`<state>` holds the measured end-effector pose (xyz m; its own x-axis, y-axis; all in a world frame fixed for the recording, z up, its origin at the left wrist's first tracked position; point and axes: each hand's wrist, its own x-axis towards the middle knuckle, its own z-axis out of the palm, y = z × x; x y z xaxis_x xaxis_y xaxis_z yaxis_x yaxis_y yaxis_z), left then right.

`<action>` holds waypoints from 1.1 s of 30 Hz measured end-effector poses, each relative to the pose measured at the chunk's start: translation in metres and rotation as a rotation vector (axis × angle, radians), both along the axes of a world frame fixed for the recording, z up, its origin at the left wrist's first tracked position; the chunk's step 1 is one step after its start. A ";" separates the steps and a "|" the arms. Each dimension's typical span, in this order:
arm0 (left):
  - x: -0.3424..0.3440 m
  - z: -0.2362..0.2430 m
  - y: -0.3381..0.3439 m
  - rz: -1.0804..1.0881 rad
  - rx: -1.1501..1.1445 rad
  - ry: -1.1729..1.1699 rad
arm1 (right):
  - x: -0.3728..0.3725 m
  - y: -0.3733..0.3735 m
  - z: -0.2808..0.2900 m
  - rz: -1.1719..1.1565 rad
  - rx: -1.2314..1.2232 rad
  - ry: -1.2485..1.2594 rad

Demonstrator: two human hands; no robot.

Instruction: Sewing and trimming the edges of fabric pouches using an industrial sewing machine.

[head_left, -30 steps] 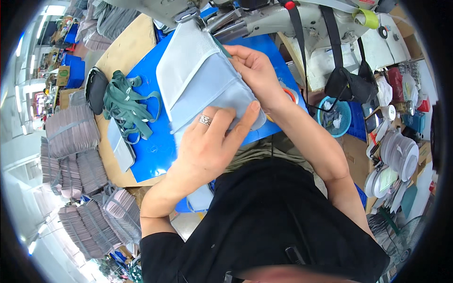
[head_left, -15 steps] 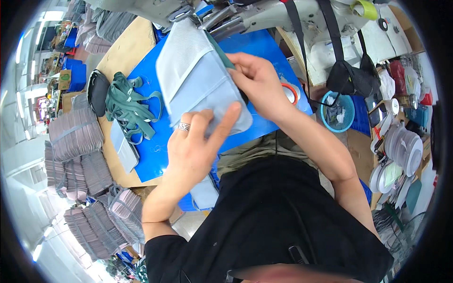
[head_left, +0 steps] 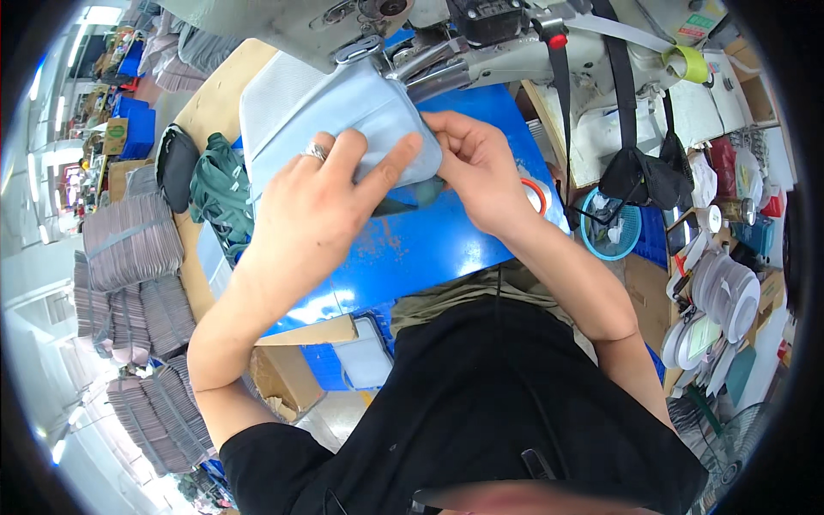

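A light blue fabric panel (head_left: 339, 116) with a white mesh section (head_left: 279, 99) lies under the head of a sewing machine (head_left: 365, 51), its rounded corner toward me. My left hand (head_left: 322, 184), wearing a ring, rests on the panel with its fingers spread. At the panel's right edge, my right hand (head_left: 476, 167) is closed in a pinch around the edge and a dark green strip; its fingertips are partly hidden. More of the green strip (head_left: 425, 190) shows below the panel's corner.
Left of the blue work surface (head_left: 412, 253) lies a heap of green strips (head_left: 215, 189). Tied stacks of greyish pieces (head_left: 133, 245) stand farther left. An orange-rimmed roll (head_left: 536, 197), a turquoise basket (head_left: 611, 227) and a hanging black pouch (head_left: 639, 176) are on the right.
The panel has turned and shifted left, bringing its rounded corner closer to the machine. My left hand has moved up and left with it. My right hand has shifted slightly, still pinching the edge.
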<state>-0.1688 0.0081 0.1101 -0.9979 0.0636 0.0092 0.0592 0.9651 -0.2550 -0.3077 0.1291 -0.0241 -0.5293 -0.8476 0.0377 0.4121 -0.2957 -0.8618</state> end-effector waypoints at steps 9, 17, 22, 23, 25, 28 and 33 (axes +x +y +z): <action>-0.008 -0.034 -0.035 0.109 -0.002 0.119 | -0.010 -0.030 0.010 -0.028 -0.018 -0.118; 0.005 -0.041 -0.051 0.087 0.106 0.179 | -0.011 -0.035 -0.004 -0.068 -0.124 -0.064; -0.004 0.020 -0.050 -0.039 -0.074 -0.062 | -0.011 -0.034 -0.001 -0.056 -0.074 -0.016; -0.007 0.027 -0.051 -0.026 -0.065 -0.047 | -0.011 -0.034 0.000 -0.071 -0.052 -0.036; -0.015 0.036 -0.057 -0.128 -0.050 -0.099 | -0.013 -0.030 0.003 -0.060 -0.014 -0.044; -0.021 0.042 -0.056 -0.092 -0.019 -0.120 | -0.010 -0.030 0.009 -0.057 0.002 -0.110; -0.027 0.042 -0.055 -0.057 -0.034 -0.113 | -0.009 -0.031 0.010 -0.043 -0.036 -0.148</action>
